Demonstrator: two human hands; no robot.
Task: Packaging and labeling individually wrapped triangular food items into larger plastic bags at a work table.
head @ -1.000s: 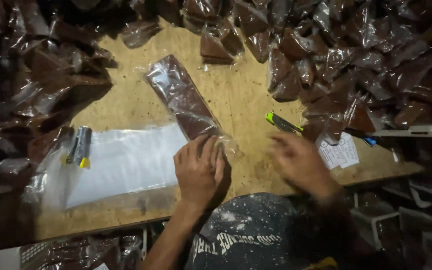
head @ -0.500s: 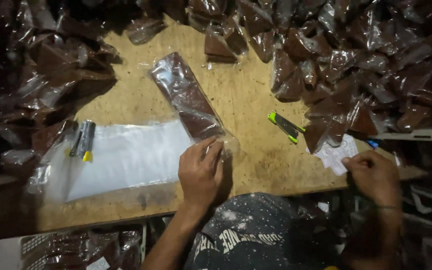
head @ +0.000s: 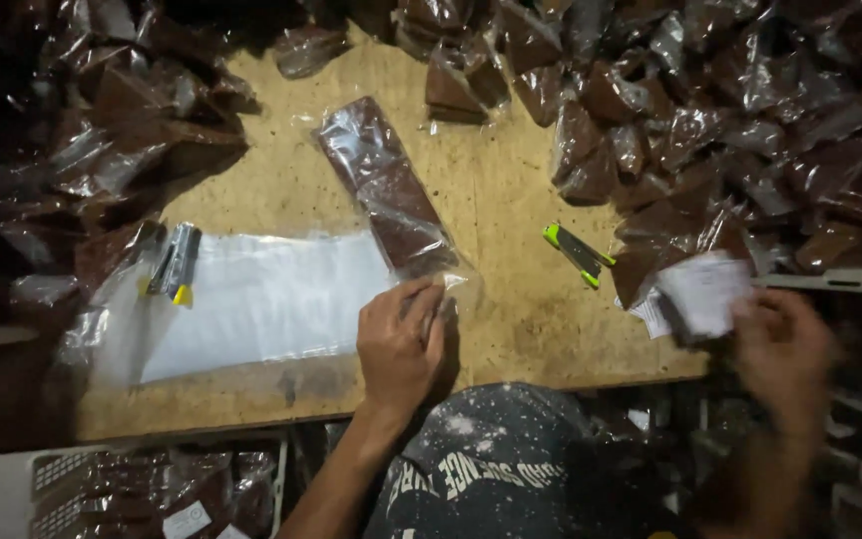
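While my left hand [head: 398, 349] lies flat on the near end of the long clear packet [head: 386, 190] of dark brown stuff, its fingers [head: 421, 299] are spread and released, pressing rather than gripping; I judge they pin the open mouth of the packet to the desk [head: 511, 200] so it does not slide. That packet runs slantwise from the middle of the desk toward me, its near end under my palm; just left of it, touching or nearly so, a sheet of clear empty bags [head: 261, 294] lies flat, with a pair of small markers [head: 177, 265] resting on its left end, perhaps as a weight; my right hand [head: 780, 344] is off past the right edge of the desk, blurred, its fingers closed on a small stack of white paper slips [head: 700, 294], held up off the wood. Between the two hands, well apart from both, a green and black utility knife [head: 579, 255] lies on the bare wood, within easy reach; heaps of filled brown packets [head: 710, 120] ring the far and right sides, and more crowd the left [head: 102, 130], leaving only this middle patch to work on; a white crate [head: 152, 489] with more packets sits below the near edge.
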